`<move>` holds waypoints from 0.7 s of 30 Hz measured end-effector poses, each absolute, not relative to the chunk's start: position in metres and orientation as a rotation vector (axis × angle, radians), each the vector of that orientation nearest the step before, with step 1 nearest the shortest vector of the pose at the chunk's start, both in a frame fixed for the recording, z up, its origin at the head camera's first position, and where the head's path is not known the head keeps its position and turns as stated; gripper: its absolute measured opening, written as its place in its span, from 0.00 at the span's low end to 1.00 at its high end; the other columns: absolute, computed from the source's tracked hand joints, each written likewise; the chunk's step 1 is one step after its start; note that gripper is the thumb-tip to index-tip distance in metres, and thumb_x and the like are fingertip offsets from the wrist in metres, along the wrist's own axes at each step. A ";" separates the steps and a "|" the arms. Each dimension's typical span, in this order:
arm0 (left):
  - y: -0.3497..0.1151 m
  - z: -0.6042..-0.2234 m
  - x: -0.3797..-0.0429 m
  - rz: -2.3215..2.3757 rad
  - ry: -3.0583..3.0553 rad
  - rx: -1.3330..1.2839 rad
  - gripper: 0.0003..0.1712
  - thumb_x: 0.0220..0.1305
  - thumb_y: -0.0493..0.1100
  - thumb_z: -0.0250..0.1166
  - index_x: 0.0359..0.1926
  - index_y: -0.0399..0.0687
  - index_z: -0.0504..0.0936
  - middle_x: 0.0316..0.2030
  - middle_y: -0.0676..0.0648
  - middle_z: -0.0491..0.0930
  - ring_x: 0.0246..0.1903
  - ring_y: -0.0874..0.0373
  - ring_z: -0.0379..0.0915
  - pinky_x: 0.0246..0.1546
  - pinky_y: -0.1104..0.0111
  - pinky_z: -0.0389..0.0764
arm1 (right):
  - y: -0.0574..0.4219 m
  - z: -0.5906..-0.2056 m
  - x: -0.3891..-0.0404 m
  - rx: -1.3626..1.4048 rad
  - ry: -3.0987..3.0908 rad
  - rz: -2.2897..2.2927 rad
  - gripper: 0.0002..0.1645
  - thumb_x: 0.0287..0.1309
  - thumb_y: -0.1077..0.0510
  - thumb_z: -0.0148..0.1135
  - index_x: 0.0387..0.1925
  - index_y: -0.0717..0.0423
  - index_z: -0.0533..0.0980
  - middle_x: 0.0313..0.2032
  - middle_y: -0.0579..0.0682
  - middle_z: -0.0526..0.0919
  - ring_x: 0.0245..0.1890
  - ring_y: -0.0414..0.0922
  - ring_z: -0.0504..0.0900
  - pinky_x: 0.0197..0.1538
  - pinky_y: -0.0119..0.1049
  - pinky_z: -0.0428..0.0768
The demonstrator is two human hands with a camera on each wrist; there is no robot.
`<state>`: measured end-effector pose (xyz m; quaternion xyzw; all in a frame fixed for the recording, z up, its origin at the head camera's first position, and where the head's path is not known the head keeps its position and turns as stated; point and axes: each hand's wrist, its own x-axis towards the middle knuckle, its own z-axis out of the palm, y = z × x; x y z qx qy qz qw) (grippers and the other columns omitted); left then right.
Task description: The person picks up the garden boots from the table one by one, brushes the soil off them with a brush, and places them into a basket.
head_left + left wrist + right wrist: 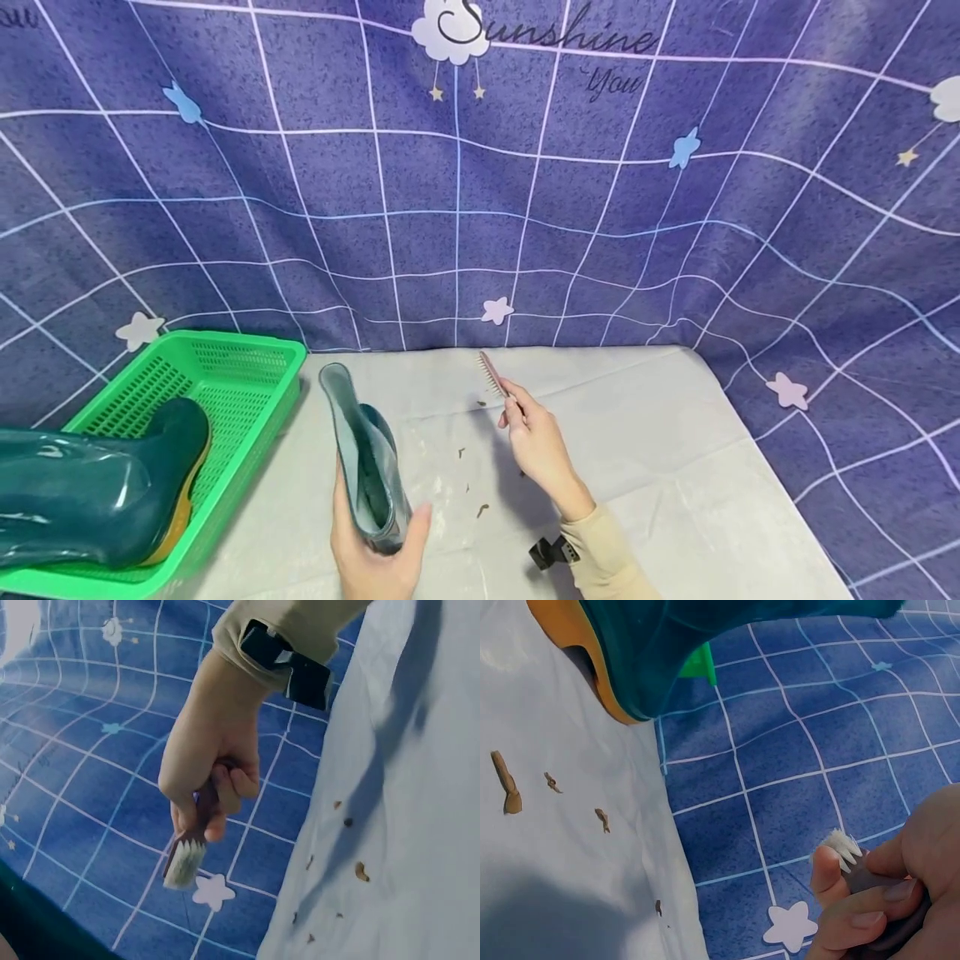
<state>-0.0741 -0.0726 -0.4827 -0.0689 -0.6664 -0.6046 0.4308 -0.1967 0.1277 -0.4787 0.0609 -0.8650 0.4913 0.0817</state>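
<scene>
My left hand (378, 567) grips a teal rubber boot (337, 417) by its shaft, thumb on one side and fingers on the other. The boot's opening faces me in the head view. In the right wrist view the same boot (660, 645) shows its orange sole, close over the white cloth. A brush (489, 371) with a brown handle is held in my right hand (542, 446), to the right of the boot and apart from it. Its white bristles (185, 866) stand out in the left wrist view, with my fingers curled round the handle.
A green plastic basket (273, 425) stands at the left, with another teal boot (97, 492) lying across it. Several brown bits of dirt (482, 509) are scattered on the white cloth (645, 500). A blue patterned curtain (570, 200) hangs behind the table.
</scene>
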 end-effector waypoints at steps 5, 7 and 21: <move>-0.055 -0.470 -0.076 -1.517 -1.572 0.275 0.32 0.60 0.22 0.67 0.67 0.30 0.78 0.55 0.60 0.86 0.54 0.68 0.82 0.57 0.81 0.78 | 0.127 -0.479 -0.196 0.192 -2.585 1.482 0.24 0.83 0.55 0.50 0.74 0.47 0.75 0.32 0.50 0.87 0.18 0.35 0.68 0.25 0.32 0.70; -0.046 -0.467 -0.078 -1.519 -1.449 0.465 0.21 0.65 0.27 0.67 0.60 0.29 0.83 0.47 0.69 0.86 0.47 0.73 0.82 0.53 0.83 0.78 | 0.127 -0.479 -0.196 0.200 -2.586 1.484 0.24 0.83 0.55 0.50 0.74 0.47 0.75 0.32 0.50 0.87 0.18 0.35 0.68 0.26 0.32 0.70; -0.065 -0.455 -0.102 -1.697 -1.158 0.301 0.13 0.80 0.40 0.59 0.44 0.39 0.88 0.37 0.55 0.90 0.39 0.66 0.86 0.48 0.78 0.82 | 0.130 -0.478 -0.197 0.231 -2.582 1.460 0.24 0.84 0.55 0.49 0.74 0.48 0.75 0.32 0.50 0.87 0.18 0.35 0.68 0.28 0.32 0.72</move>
